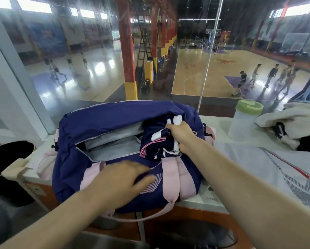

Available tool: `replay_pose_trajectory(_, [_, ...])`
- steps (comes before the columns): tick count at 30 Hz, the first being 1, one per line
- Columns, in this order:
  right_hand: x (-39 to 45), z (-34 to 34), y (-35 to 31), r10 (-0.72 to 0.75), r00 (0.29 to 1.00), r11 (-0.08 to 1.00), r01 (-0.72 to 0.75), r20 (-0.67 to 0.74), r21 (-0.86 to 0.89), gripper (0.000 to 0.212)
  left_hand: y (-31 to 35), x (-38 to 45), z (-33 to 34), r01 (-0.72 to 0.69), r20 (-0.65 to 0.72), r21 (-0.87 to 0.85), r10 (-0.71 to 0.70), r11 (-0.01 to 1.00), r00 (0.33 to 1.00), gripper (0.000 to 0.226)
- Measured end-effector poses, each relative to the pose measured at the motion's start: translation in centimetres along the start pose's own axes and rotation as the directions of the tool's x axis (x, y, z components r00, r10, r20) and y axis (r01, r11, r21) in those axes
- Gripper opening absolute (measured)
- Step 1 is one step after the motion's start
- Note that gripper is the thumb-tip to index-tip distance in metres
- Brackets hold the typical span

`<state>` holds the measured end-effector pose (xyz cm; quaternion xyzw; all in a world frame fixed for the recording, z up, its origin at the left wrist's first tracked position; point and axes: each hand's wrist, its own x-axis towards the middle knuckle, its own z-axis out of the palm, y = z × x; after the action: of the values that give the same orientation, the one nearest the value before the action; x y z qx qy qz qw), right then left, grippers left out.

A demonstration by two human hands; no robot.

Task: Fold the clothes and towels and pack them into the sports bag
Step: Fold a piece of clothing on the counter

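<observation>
A navy sports bag [103, 121] with pink straps lies unzipped on the white counter, its grey lining showing. My right hand [182, 136] grips a folded navy, white and pink garment [156, 142] at the right end of the bag's opening. My left hand [121, 175], blurred, rests with fingers spread on the bag's near side by a pink strap. A white garment with red and grey stripes [269, 169] lies flat on the counter to the right. A cream towel [294, 117] is heaped over dark clothing at the far right.
A clear shaker bottle with a green lid [244, 119] stands right of the bag. A glass wall runs just behind the counter [220, 126], with a sports court below. A black seat [8, 159] sits at the left.
</observation>
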<state>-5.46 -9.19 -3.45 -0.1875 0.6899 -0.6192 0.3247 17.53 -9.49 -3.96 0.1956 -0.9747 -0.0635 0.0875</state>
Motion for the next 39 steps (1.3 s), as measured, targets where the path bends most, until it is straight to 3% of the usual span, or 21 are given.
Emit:
replay_pose_trajectory(4, [-0.1, -0.4, 0.4, -0.01, 1.0, 1.0, 0.01, 0.018, -0.014, 0.029, -0.8, 4.6, -1.4, 0.067, -0.258, -0.222, -0.125, 0.973, 0.958, 0.034])
replay_pose_trajectory(8, [0.0, -0.6, 0.6, -0.008, 0.998, 0.997, 0.012, 0.061, -0.073, 0.038, -0.3, 9.4, 0.6, 0.168, -0.048, -0.407, -0.205, 0.898, 0.978, 0.037])
replay_pose_trajectory(12, [-0.2, -1.2, 0.8, -0.018, 0.993, 0.995, 0.029, 0.114, -0.093, 0.021, -0.9, 11.5, 2.1, 0.315, -0.018, -0.716, -0.468, 0.623, 0.883, 0.034])
replay_pose_trajectory(14, [0.0, -1.4, 1.1, -0.011, 0.991, 0.996, 0.023, 0.134, -0.087, 0.017, -1.3, 11.6, 2.8, 0.323, 0.012, -0.757, -0.482, 0.568, 0.876, 0.04])
replay_pose_trajectory(16, [0.0, -1.6, 1.1, -0.002, 0.989, 0.99, 0.023, 0.151, -0.138, 0.025, -1.7, 11.5, 3.8, 0.302, -0.009, -0.682, -0.42, 0.666, 0.908, 0.037])
replay_pose_trajectory(18, [-0.1, -1.9, 0.5, 0.022, 0.984, 0.952, 0.032, 0.174, -0.304, 0.057, -1.7, 11.0, 4.4, 0.344, 0.046, -0.563, -0.387, 0.751, 0.921, 0.044])
replay_pose_trajectory(19, [-0.1, -2.3, 0.2, 0.031, 0.981, 0.913, 0.05, 0.191, -0.405, 0.075, -1.7, 10.9, 4.6, 0.366, 0.076, -0.485, -0.379, 0.794, 0.922, 0.05])
replay_pose_trajectory(21, [-1.0, -3.2, -1.0, 0.038, 0.97, 0.769, 0.126, 0.241, -0.626, 0.086, -1.5, 10.8, 4.5, 0.383, 0.104, -0.318, -0.369, 0.868, 0.924, 0.054])
replay_pose_trajectory(25, [-3.2, -4.3, -2.5, 0.061, 0.948, 0.438, 0.256, 0.312, -0.862, 0.07, -0.2, 11.1, 3.8, 0.428, 0.142, -0.158, -0.409, 0.89, 0.901, 0.056])
replay_pose_trajectory(33, [-5.2, -5.2, -3.2, 0.15, 0.904, 0.017, 0.402, 0.4, -0.915, 0.015, 0.7, 11.4, 3.3, 0.46, 0.189, -0.031, -0.447, 0.887, 0.874, 0.057])
replay_pose_trajectory(37, [-6.4, -5.3, -4.0, 0.138, 0.888, -0.113, 0.454, 0.438, -0.884, 0.025, 0.6, 12.1, 2.7, 0.482, 0.231, 0.016, -0.472, 0.876, 0.851, 0.058])
replay_pose_trajectory(39, [-6.8, -5.6, -4.3, 0.199, 0.843, -0.099, 0.524, 0.499, -0.846, 0.015, 0.6, 12.2, 2.8, 0.482, 0.229, 0.031, -0.476, 0.875, 0.849, 0.058])
